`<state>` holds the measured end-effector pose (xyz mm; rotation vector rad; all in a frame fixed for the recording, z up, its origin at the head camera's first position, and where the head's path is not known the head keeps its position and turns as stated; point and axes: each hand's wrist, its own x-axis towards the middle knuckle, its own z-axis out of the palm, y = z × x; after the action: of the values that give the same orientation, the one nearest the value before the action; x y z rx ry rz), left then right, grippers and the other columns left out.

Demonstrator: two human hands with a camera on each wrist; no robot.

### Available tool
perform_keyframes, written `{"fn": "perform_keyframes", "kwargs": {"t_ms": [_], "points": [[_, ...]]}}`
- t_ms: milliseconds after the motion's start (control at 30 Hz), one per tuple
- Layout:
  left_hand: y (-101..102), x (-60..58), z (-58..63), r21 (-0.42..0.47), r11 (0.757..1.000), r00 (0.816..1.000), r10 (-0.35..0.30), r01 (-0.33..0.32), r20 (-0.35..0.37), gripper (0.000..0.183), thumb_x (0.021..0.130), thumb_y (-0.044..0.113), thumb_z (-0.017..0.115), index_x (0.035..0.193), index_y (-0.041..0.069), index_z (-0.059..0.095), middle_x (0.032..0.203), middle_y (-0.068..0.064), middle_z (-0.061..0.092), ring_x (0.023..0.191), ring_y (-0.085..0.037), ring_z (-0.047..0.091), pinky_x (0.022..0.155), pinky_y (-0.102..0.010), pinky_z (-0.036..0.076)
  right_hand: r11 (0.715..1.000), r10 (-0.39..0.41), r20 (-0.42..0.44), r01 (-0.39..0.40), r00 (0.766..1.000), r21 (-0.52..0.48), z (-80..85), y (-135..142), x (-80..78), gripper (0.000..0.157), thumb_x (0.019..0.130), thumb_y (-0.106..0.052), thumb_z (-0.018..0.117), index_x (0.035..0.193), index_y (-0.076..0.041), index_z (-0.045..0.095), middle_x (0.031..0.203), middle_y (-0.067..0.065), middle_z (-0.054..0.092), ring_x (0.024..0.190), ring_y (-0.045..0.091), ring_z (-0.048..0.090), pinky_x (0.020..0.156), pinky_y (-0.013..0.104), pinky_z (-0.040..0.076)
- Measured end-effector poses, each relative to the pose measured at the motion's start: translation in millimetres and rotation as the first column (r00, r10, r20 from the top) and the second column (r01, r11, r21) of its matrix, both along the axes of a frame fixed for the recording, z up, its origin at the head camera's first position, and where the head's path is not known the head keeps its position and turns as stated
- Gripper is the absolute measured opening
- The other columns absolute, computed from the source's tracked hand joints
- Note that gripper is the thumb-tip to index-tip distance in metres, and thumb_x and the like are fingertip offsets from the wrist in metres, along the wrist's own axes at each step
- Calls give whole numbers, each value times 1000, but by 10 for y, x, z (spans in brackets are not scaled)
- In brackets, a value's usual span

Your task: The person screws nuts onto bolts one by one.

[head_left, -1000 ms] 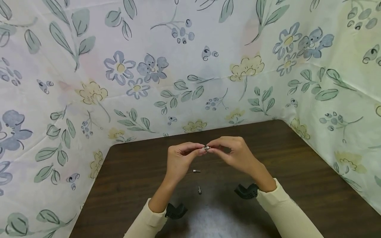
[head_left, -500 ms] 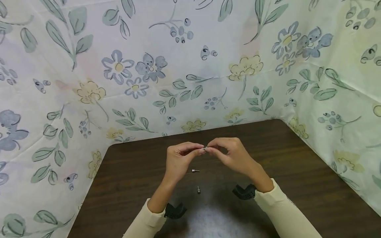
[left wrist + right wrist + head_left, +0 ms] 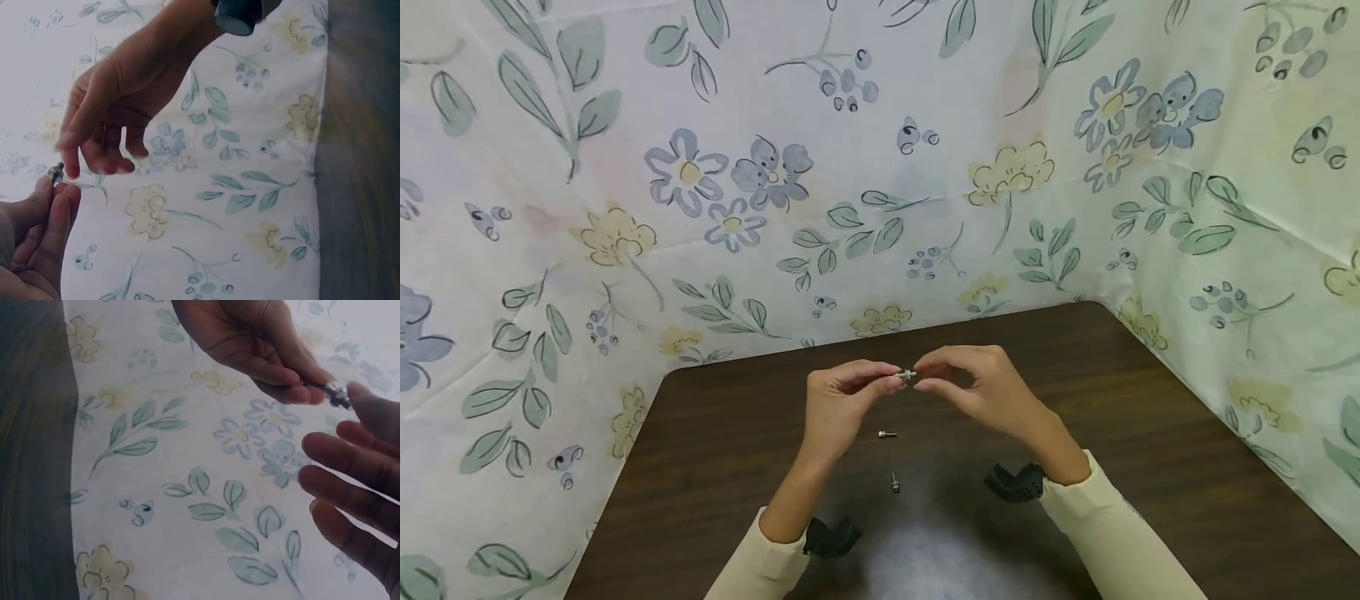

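My left hand (image 3: 841, 408) pinches one end of a small metal bolt (image 3: 907, 375) between thumb and fingers, above the table. A nut-like collar (image 3: 338, 397) shows partway along its shank in the right wrist view; the held end is hidden by the fingertips. My right hand (image 3: 981, 379) is at the bolt's free end, thumb and index finger parted around it. In the left wrist view the right hand (image 3: 115, 106) is apart from the bolt (image 3: 57, 173), fingers loosely bent. A bolt (image 3: 887, 434) lies sideways on the table under the hands, and another bolt (image 3: 895, 482) lies nearer.
The dark wood table (image 3: 737, 467) runs back to a floral cloth (image 3: 850, 167) hanging behind and at both sides. Black wrist mounts (image 3: 833, 537) stick out from the cream sleeves (image 3: 760, 562).
The right thumb and index finger have parted from the bolt, so more of it shows. The left hand, still pinching it, sits slightly further left; the view has shifted a little too.
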<state>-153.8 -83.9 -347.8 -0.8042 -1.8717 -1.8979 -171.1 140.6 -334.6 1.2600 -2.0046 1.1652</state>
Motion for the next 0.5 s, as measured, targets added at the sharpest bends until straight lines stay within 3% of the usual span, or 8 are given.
{"fn": "perform_keyframes", "kwargs": {"t_ms": [100,233,367,500], "points": [[-21,0,5,4,1000,1000,3,-3,6,10,85,-3,79,95,-1,79,89,-14,76,77,-26,76,73,-39,64,1000,10,-51,-11,999,-26,1,7,-5,22,85,-10,83,106,-5,75,92,2,76,75,9,69,63,27,60],[-5,-13,10,12,1000,1000,-9,9,3,10,85,-5,78,95,-3,78,89,-16,76,78,-24,76,73,-38,64,999,9,-94,-13,996,-40,5,5,-19,27,95,-30,72,104,-5,76,93,4,76,75,10,69,64,27,60],[15,-20,7,7,1000,1000,-12,12,-9,10,85,-6,77,95,-4,78,89,-17,76,77,-23,76,72,-37,64,999,13,-93,-16,996,-35,12,-2,-20,14,89,-13,79,101,-6,77,93,2,76,75,10,68,63,27,59],[33,-9,-2,8,1000,1000,-20,20,-2,10,85,-7,77,94,-4,78,89,-17,76,78,-23,76,72,-36,64,1000,6,-88,-8,996,-28,14,-8,-10,28,77,9,83,99,-7,77,91,2,76,75,10,68,63,25,58]]}}
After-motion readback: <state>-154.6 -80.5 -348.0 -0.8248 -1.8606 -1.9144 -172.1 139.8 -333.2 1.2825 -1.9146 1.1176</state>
